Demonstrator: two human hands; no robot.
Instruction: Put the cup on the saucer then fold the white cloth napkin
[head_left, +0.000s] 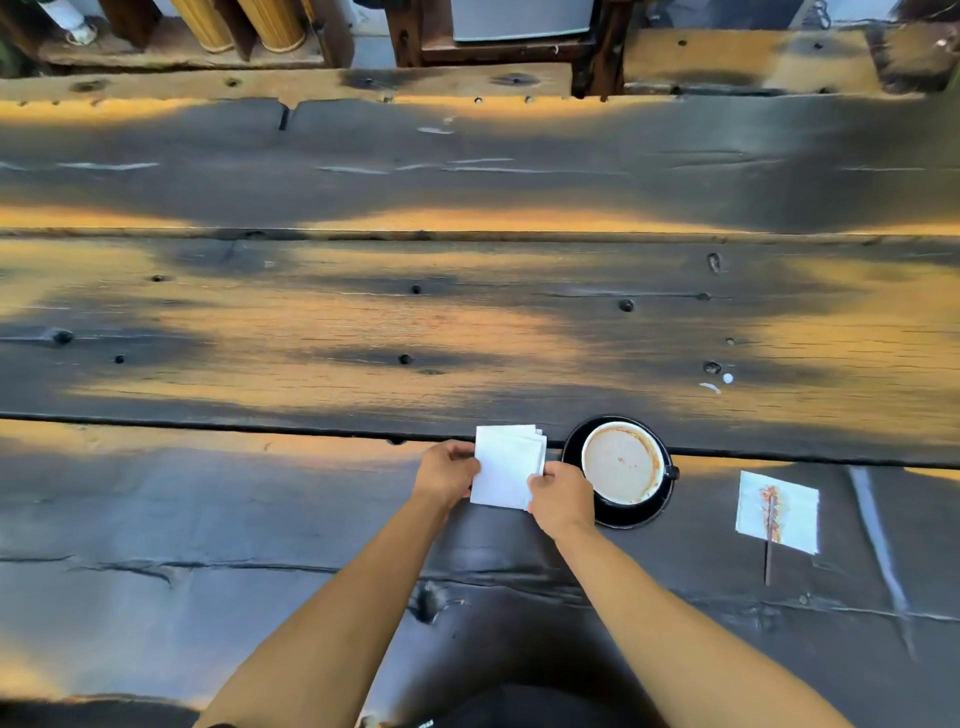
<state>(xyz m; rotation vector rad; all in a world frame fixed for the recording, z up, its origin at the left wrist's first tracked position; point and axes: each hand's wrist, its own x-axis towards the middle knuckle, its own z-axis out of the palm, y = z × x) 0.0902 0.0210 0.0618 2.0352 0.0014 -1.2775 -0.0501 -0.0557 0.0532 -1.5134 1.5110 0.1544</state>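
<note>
Café or rustic coffee-bar setting is being indicated, likely semi-outdoor. A long table (467, 322) of rough dark planks, with knots, bolt holes and cracks, is being lit in warm uneven patches. A used cup (623, 462) with foam residue is being carried on a black saucer (631, 514). A stained paper napkin (777, 512) with a thin stir stick (768, 564) is being left just to the right. A folded white napkin (506, 467) is being held by both hands. Beyond the far edge, heavy timber posts (405, 31) and bamboo-like poles (270, 23) are being seen
</note>
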